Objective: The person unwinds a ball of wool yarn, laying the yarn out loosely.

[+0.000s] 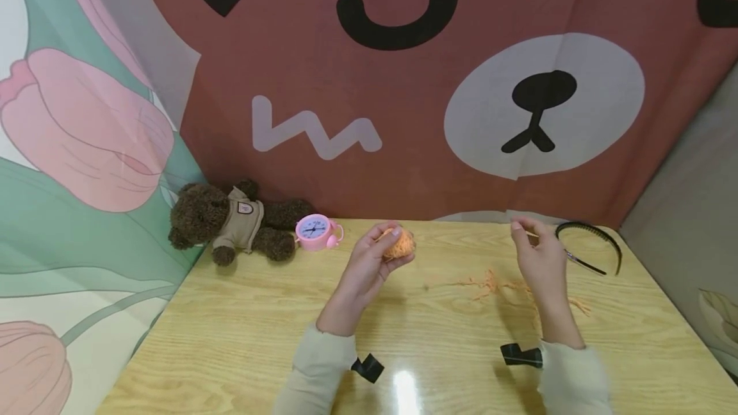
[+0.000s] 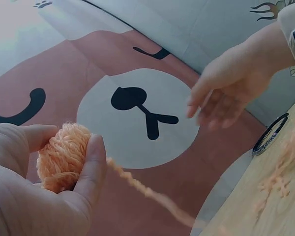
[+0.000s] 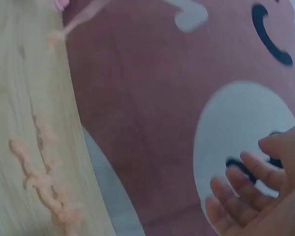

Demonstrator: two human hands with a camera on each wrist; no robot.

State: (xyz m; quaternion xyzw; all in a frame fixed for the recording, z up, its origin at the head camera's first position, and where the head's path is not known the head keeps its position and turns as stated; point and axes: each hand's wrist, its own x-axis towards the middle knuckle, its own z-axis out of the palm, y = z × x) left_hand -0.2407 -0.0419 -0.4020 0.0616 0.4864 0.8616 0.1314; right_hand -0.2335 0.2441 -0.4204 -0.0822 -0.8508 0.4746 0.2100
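My left hand (image 1: 364,261) grips a small ball of orange yarn (image 1: 403,245) between thumb and fingers, above the table. In the left wrist view, a twisted yarn strand (image 2: 155,195) runs from the ball down to the right. Well to the right, my right hand (image 1: 542,264) is raised with loosely bent fingers; the right wrist view shows nothing held in them. Beneath and beside it, loose orange yarn (image 1: 490,282) lies in a tangled line on the wooden table (image 1: 438,344), partly hidden by the right forearm.
A brown teddy bear (image 1: 242,221) lies at the back left, beside a pink alarm clock (image 1: 313,233). A black headband (image 1: 608,238) is at the back right, close to my right hand. Printed cloth (image 1: 403,95) hangs behind the table.
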